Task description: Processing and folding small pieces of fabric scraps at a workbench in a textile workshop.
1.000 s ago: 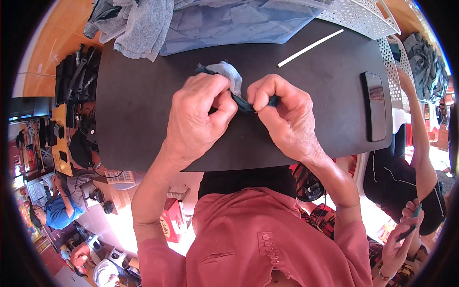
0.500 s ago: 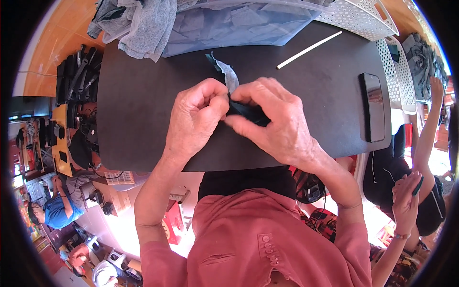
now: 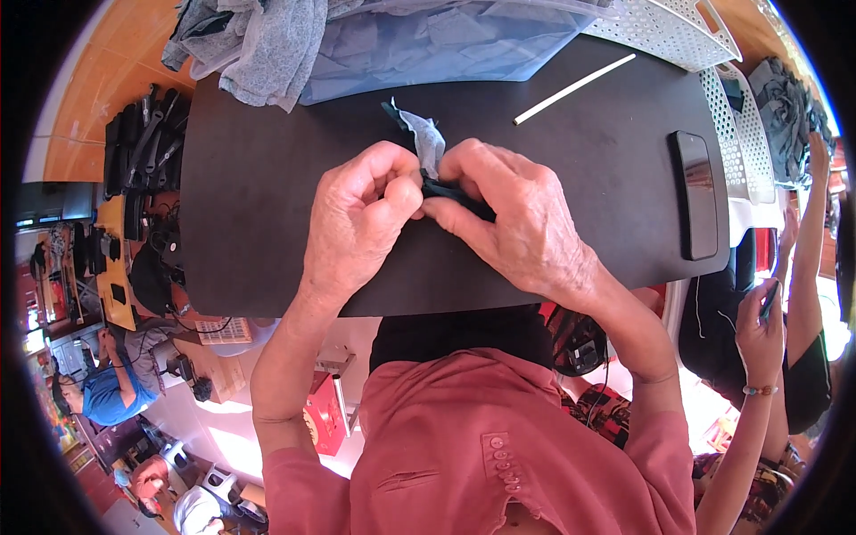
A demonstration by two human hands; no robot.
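Over the middle of the dark table, my left hand [image 3: 361, 209] and my right hand [image 3: 517, 209] pinch one small piece of fabric [image 3: 428, 145] between them. The cloth has a pale grey face and a dark green one; its narrow pale end sticks up past my fingers toward the far side. A dark fold of it lies under my right fingers. Both hands are closed, fingertips nearly touching. The exact grip of my left fingers is partly hidden behind the knuckles.
A translucent bin [image 3: 446, 45] of grey cloth pieces stands at the far edge, with grey fabric [image 3: 272, 53] draped at its left. A thin pale stick [image 3: 575, 89], a phone [image 3: 697, 196] and white perforated baskets [image 3: 669, 31] are to the right. A co-worker's hand [image 3: 760, 334] shows at right.
My right thumb and fingers have drawn closer together, and the dark fold under them looks narrower. At right, the co-worker's nearer hand has moved up slightly.
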